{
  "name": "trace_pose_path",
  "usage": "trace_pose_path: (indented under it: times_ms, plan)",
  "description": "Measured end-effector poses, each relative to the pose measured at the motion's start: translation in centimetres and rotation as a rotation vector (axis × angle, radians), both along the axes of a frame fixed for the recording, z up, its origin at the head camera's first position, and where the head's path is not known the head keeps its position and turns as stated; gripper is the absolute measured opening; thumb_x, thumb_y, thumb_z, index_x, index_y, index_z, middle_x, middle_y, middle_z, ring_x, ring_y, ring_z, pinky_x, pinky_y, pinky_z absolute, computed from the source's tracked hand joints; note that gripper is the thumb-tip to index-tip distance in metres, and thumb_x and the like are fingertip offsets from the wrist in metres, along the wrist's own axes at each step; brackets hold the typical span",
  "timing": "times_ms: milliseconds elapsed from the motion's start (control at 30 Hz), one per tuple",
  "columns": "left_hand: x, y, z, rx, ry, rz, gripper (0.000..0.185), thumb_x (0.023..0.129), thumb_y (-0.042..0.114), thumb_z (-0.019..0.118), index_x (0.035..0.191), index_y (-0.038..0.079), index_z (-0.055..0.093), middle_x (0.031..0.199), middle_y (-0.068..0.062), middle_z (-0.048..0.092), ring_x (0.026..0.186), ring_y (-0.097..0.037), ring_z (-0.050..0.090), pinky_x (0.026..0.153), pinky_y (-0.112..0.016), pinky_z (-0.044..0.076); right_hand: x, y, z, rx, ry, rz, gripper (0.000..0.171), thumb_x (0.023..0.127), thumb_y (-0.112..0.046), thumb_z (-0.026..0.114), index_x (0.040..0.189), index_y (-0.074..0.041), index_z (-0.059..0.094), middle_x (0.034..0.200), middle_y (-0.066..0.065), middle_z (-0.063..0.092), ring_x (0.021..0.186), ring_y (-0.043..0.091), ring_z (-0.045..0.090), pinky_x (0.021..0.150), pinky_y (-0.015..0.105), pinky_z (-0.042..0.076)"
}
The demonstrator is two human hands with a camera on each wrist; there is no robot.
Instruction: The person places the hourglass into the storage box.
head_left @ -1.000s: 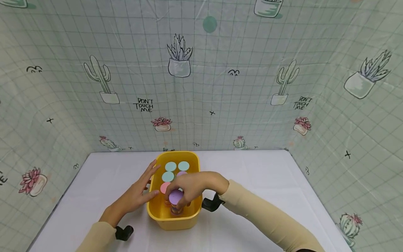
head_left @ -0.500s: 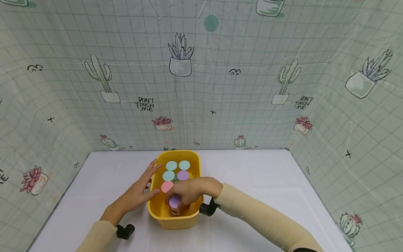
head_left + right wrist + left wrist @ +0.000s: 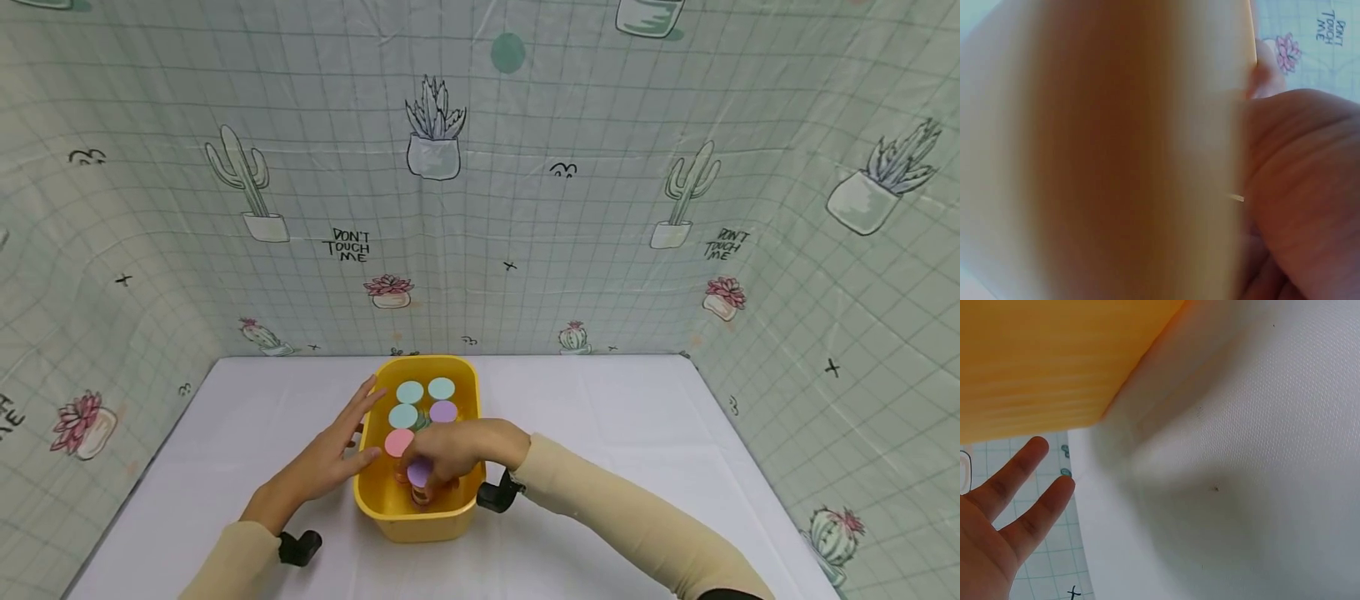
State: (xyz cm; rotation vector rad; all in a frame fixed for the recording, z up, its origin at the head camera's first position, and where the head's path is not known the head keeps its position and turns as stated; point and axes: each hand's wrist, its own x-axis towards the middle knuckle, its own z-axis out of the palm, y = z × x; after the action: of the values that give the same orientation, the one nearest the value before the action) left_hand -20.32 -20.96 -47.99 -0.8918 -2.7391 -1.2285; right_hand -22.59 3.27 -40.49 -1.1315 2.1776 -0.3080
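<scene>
In the head view a yellow plastic bin [image 3: 420, 531] stands on the white table. My right hand [image 3: 450, 450] reaches down inside its near half and grips a small jar with a purple lid [image 3: 420, 472]. My left hand [image 3: 326, 460] rests along the bin's left rim with fingers spread and fairly straight. In the left wrist view two fingers of that hand [image 3: 997, 537] show beside the bin's outer wall [image 3: 1054, 369]. The right wrist view is mostly filled by a blurred yellow wall [image 3: 1110, 150], with my right hand [image 3: 1304, 187] beside it; the held jar is hidden there.
Farther back in the bin are jars with light blue lids [image 3: 410, 392], another purple-lidded jar [image 3: 443, 412] and a pink-lidded jar [image 3: 399, 442]. A grid-patterned cloth [image 3: 510, 208] with cactus drawings rises behind the white table [image 3: 592, 417].
My right hand has lowered the purple-lidded jar deeper into the bin. The other purple lid behind it shows more fully now. My left hand has stayed at the rim.
</scene>
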Motion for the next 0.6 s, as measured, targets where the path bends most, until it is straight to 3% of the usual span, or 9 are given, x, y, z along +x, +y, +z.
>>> trace_pose_path:
  times_ms: [200,367,600]
  plan:
    - [0.0,0.1,0.0,-0.001,0.006,-0.002,0.075,0.1,0.029,0.06,0.165,0.017,0.022,0.175,-0.009,0.004,0.119,-0.037,0.062,0.09,-0.054,0.057,-0.1,0.4,0.1,-0.005,-0.008,-0.056,0.038,0.093,-0.013,0.077,0.13,-0.009,0.068,0.095,-0.006,0.062,0.067,0.005,0.06,0.061,0.017,0.056]
    - [-0.1,0.2,0.1,0.006,-0.004,-0.003,0.076,0.1,0.028,0.06,0.165,0.02,0.022,0.175,-0.007,0.005,0.12,-0.036,0.062,0.091,-0.053,0.057,-0.1,0.6,0.2,-0.019,0.025,-0.076,0.04,0.092,-0.016,0.078,0.131,-0.011,0.068,0.099,-0.006,0.064,0.076,0.005,0.06,0.066,0.015,0.056]
    - [0.0,0.2,-0.1,0.01,0.004,0.001,0.076,0.099,0.028,0.061,0.165,0.018,0.023,0.175,-0.009,0.005,0.118,-0.036,0.062,0.089,-0.053,0.057,-0.3,1.1,0.9,-0.072,0.099,-0.036,0.033,0.092,-0.016,0.079,0.124,-0.012,0.072,0.111,-0.007,0.07,0.093,0.003,0.059,0.083,0.012,0.052]
